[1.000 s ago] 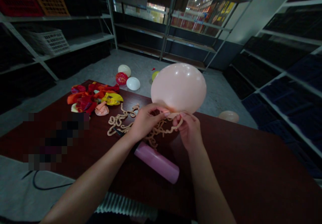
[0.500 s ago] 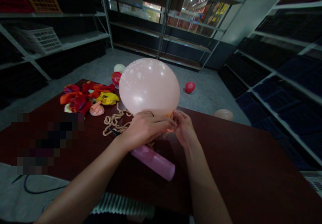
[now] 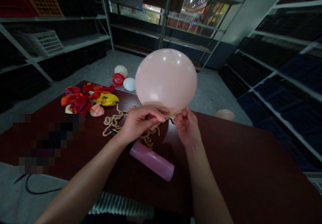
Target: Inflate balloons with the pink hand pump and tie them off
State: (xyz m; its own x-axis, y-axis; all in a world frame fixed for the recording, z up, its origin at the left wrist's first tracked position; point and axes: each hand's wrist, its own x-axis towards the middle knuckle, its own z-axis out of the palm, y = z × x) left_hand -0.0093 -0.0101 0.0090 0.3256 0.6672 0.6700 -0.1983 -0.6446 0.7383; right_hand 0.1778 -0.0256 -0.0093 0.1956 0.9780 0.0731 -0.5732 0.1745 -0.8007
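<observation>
A large inflated pale pink balloon (image 3: pixel 166 79) stands up above the table, its neck low between my two hands. My left hand (image 3: pixel 143 121) pinches the balloon's neck end, thumb and fingers pressed together. On the other side my right hand (image 3: pixel 186 126) has its fingers curled and closed at the neck too. Exactly how the neck runs between the fingers is partly hidden. Beneath my left hand lies a tangle of tan cord (image 3: pixel 148 138). Closer to me, a pink cylinder (image 3: pixel 152 162) rests on its side, touching neither hand.
Limp coloured balloons (image 3: pixel 88 98) lie heaped at the left of the dark brown table (image 3: pixel 241 170). Past its far edge, inflated red (image 3: pixel 118 79) and white balloons (image 3: pixel 129 84) rest on the floor. Shelves (image 3: pixel 186 42) with crates surround the room. A blurred-out patch covers the table's left.
The balloon has shifted right and slightly up, and its printed side has turned out of sight. My left hand has turned from back-up to a pinch, and the hands have moved a little apart.
</observation>
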